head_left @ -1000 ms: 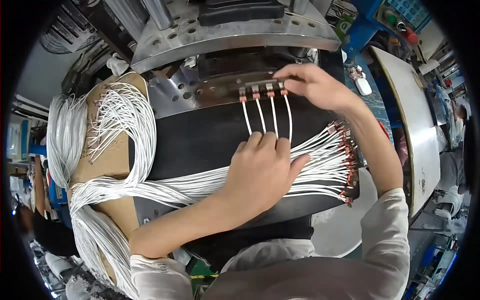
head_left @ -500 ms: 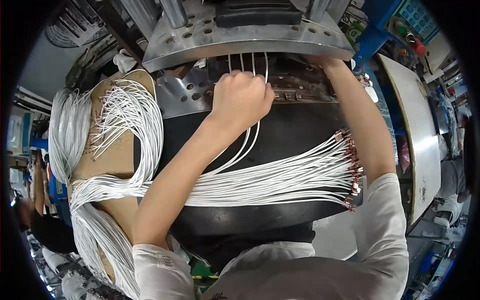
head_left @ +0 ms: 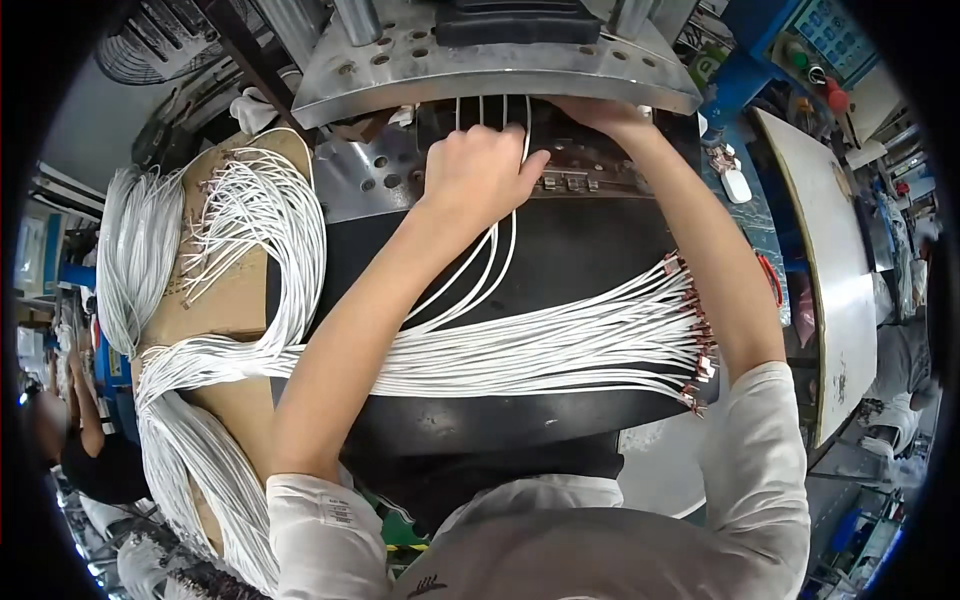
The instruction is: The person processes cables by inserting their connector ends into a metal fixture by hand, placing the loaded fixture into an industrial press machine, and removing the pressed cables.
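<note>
- Filling the bottom of my view: a light grey shirt (head_left: 560, 550), both bare forearms reaching up and away from it.
- Next up is a black work surface (head_left: 600, 240). Big bundle of white cables (head_left: 540, 345) lies across it, ends fanned out to the right with reddish-brown tips (head_left: 695, 320).
- Off to the left I've got cardboard (head_left: 225, 315) with more white cable looped over it.
- Left hand (head_left: 475, 172) is up past the bundle, fingers curled together and clamped on four white cables (head_left: 528, 115), thumb sticking out to the right. Those four run from the fist up under a thick steel plate (head_left: 400, 90), so I can't see their far ends. Below the fist they curve back toward the bundle.
- Little metal clips (head_left: 570, 184) sit on a dark bar just right of that fist.
- Right hand (head_left: 595, 112) is partly under the plate's edge. Fingertips are hidden, so I can't tell if they're apart or pinching anything.
- Black block (head_left: 515, 22) sits on top of that plate.
- Far right, there's a blue control panel (head_left: 832, 35) with a red button (head_left: 835, 95) near it.
</note>
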A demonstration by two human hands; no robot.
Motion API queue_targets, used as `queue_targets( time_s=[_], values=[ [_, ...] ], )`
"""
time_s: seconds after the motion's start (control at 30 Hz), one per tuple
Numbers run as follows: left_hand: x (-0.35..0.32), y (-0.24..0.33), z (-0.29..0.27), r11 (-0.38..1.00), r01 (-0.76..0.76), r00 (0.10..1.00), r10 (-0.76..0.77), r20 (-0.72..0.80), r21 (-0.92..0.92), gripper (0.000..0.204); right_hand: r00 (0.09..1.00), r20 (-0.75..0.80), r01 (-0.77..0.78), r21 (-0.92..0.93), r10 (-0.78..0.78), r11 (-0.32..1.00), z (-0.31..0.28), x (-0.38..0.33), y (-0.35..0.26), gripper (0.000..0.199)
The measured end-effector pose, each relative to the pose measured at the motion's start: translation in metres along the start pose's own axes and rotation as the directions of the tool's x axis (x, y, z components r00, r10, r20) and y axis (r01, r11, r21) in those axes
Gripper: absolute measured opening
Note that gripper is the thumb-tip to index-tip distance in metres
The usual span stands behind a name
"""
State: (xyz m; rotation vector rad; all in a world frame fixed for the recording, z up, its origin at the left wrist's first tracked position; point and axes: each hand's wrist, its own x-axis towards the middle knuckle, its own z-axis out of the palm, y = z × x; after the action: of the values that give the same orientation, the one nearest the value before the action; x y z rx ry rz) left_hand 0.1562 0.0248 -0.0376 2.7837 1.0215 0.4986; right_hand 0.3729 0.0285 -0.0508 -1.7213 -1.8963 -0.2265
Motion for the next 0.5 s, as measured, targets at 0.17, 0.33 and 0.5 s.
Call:
queue_targets(
  time_s=[0.17,0.33,0.5],
  values=[
    [-0.050,0.003,-0.020,0.983,-0.171,0.917,0.185,-0.352,0.071,0.043,0.985,0.141,-0.132,0.285,0.094,0.949,-0.050,-0.065,-0.088,0.041],
    [-0.216,0.027,-0.069,0.091,0.074,0.910,0.402,0.104,-0.993,0.069,0.594,0.410,-0.321,0.910,-0.692,0.263,-0.127,-0.232,-0.135,0.048],
    [-0.413,0.009,0.012,-0.068,0.818,0.559,-0.136,0.818,-0.571,0.024,0.388,0.920,-0.916,0.391,-0.044,0.092,-0.080,-0.424,-0.158,0.051]
  ],
)
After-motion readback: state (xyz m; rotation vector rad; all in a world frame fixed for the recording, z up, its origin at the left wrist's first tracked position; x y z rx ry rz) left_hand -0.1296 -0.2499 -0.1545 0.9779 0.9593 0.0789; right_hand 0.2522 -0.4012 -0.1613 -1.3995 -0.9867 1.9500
